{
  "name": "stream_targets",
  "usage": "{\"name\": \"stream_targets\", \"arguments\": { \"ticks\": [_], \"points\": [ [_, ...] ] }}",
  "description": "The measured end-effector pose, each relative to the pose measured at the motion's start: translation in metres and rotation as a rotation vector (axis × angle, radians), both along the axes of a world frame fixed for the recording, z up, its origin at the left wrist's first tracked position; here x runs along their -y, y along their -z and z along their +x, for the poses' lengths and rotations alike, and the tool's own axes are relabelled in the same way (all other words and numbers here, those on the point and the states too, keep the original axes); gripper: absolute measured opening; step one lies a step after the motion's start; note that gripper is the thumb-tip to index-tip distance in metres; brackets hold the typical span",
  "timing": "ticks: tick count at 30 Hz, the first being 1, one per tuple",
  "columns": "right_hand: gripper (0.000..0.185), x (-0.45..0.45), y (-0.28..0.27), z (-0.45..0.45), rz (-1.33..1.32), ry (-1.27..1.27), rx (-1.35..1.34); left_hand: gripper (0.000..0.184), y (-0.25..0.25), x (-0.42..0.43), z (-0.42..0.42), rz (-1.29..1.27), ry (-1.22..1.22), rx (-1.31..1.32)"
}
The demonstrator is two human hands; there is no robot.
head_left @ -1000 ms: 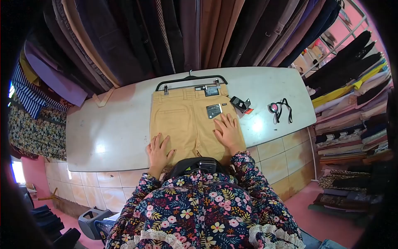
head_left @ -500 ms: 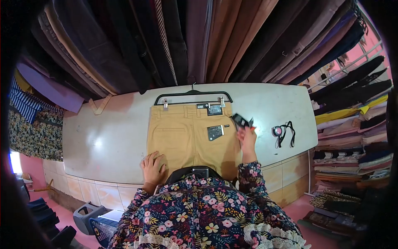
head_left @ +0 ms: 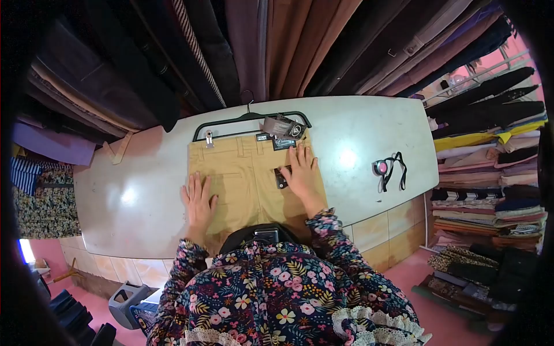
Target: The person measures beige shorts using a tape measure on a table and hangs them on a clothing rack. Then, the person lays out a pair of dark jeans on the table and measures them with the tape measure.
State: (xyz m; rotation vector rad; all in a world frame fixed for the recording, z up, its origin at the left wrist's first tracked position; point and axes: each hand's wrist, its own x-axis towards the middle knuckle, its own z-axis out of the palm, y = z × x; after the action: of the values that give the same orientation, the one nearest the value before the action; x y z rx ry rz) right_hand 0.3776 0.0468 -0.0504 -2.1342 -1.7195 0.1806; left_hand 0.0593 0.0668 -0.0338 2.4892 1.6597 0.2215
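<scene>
Tan trousers lie on the pale table, clipped at the waistband to a black hanger. My left hand rests on the trousers near their left edge, fingers spread. Over the right back pocket, my right hand lies flat with its fingers apart, partly covering a dark pocket label. A dark hang tag lies across the waistband and the hanger's right end, hiding the right clip. Below the tag, a dark waistband label shows.
A small round device with a black strap lies on the table's right side. Dark hanging garments line the far edge. Folded clothes are stacked on the right, and a grey plastic stool stands at lower left.
My right hand has let go of the hang tag, which now lies over the waistband, and has moved left onto the trousers. My left hand has slid up the fabric.
</scene>
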Motion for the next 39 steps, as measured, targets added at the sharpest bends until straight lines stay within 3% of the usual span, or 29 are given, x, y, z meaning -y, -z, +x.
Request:
{"name": "stream_targets", "arguments": {
  "ticks": [1, 2, 4, 5, 6, 7, 9, 13, 14, 15, 18, 20, 21, 22, 23, 24, 25, 27, 29, 31, 32, 33, 39],
  "points": [
    [0.044, -0.002, 0.001, 0.009, -0.024, -0.014, -0.134, 0.062, 0.002, -0.01, -0.001, -0.002, 0.004, -0.002],
    [0.037, -0.002, -0.001, 0.034, 0.121, -0.102, -0.434, 0.065, 0.004, -0.019, -0.001, -0.043, -0.022, -0.089],
    [0.032, 0.007, -0.007, 0.08, 0.336, 0.265, -0.365, 0.069, 0.006, -0.028, -0.002, -0.086, -0.052, -0.174],
    [0.033, 0.019, -0.009, 0.109, 0.41, 0.387, -0.178, 0.07, 0.007, -0.029, -0.003, -0.105, -0.048, -0.162],
    [0.035, 0.035, -0.012, 0.142, 0.339, 0.455, -0.065, 0.071, 0.006, -0.031, -0.006, -0.121, -0.048, -0.152],
    [0.039, 0.051, -0.011, 0.167, 0.137, 0.555, 0.232, 0.071, 0.004, -0.032, -0.006, -0.121, -0.061, -0.158],
    [0.047, 0.085, 0.027, 0.218, 0.011, 0.546, 0.317, 0.071, -0.002, -0.029, -0.001, -0.17, -0.106, -0.168],
    [0.053, 0.104, 0.006, 0.225, -0.146, 0.519, 0.265, 0.072, 0.007, -0.026, -0.002, -0.114, -0.219, -0.184],
    [0.052, 0.108, 0.011, 0.23, -0.062, 0.454, 0.312, 0.071, 0.008, -0.025, -0.001, -0.12, -0.272, -0.169],
    [0.05, 0.108, 0.0, 0.227, -0.148, 0.451, 0.184, 0.07, 0.008, -0.024, -0.002, -0.124, -0.323, -0.154],
    [0.045, 0.101, -0.007, 0.209, -0.151, 0.459, 0.129, 0.064, 0.012, -0.02, -0.005, -0.074, -0.367, -0.109],
    [0.041, 0.092, 0.004, 0.192, 0.379, 0.268, -0.308, 0.058, 0.008, -0.016, -0.009, -0.003, -0.337, -0.021],
    [0.041, 0.083, -0.002, 0.174, 0.375, 0.252, -0.317, 0.052, 0.005, -0.013, -0.01, 0.063, -0.284, 0.068],
    [0.038, 0.071, -0.022, 0.142, 0.396, 0.217, -0.822, 0.052, 0.002, -0.011, -0.01, 0.062, -0.299, 0.06],
    [0.036, 0.062, -0.04, 0.112, 0.396, 0.181, -1.327, 0.046, -0.002, -0.01, -0.008, -0.029, -0.27, 0.323],
    [0.036, 0.052, -0.049, 0.092, 0.256, 0.142, -1.512, 0.04, -0.007, -0.009, -0.004, -0.116, -0.235, 0.589],
    [0.035, 0.041, -0.056, 0.072, 0.11, 0.1, -1.689, 0.04, -0.013, -0.007, 0.002, -0.115, -0.244, 0.588],
    [0.036, 0.014, -0.067, 0.025, -0.188, 0.107, -1.545, 0.031, -0.024, -0.004, 0.017, -0.475, -0.294, 0.841],
    [0.033, -0.006, -0.07, -0.017, -0.381, -0.076, -1.284, 0.029, -0.016, -0.003, 0.025, -0.593, -0.311, 0.961],
    [0.032, -0.022, -0.061, -0.049, -0.397, -0.335, -1.062, 0.028, -0.016, -0.005, 0.03, -0.709, -0.328, 1.077],
    [0.029, -0.029, -0.055, -0.065, -0.163, -0.536, -0.95, 0.027, -0.018, -0.008, 0.032, -0.817, -0.399, 1.218],
    [0.029, -0.034, -0.052, -0.075, -0.171, -0.547, -0.956, 0.027, -0.018, -0.01, 0.032, -0.925, -0.472, 1.361],
    [0.031, -0.055, -0.047, -0.111, -0.144, -0.633, -0.536, 0.02, -0.018, -0.027, 0.023, -0.981, -0.605, 1.322]
  ]
}}
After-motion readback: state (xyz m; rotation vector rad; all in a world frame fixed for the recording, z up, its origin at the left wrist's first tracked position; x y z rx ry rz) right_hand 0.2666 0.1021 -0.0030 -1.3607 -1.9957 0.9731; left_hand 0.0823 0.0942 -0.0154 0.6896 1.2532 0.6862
